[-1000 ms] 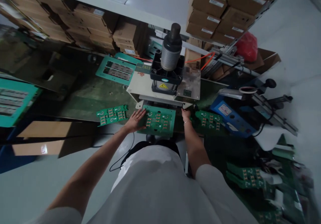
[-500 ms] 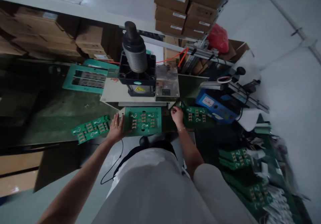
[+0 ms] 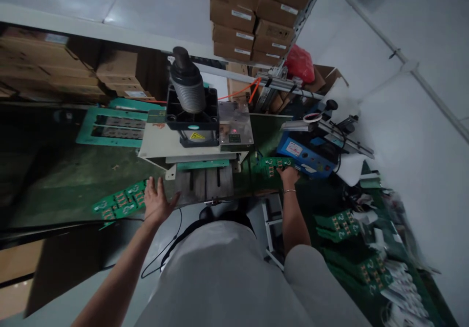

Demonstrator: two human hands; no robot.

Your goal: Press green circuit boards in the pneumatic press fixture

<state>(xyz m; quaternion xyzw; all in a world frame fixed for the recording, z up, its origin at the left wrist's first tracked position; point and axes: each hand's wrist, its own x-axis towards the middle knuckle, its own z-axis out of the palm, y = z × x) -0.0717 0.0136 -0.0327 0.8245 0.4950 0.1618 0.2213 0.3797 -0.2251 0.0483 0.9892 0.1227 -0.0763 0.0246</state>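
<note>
The right circuit panel [image 3: 271, 163] is a green board printed with rows of small copper-coloured patterns and white marks. It lies flat on the workbench [image 3: 73, 180] toward the right end, close to the front edge, with its near corner under the fingers of the right hand [image 3: 288, 175]. The left circuit panel [image 3: 119, 201], of the same kind, lies flat but skewed along the bench's front edge, just beside the spread left hand [image 3: 157, 202].
</note>
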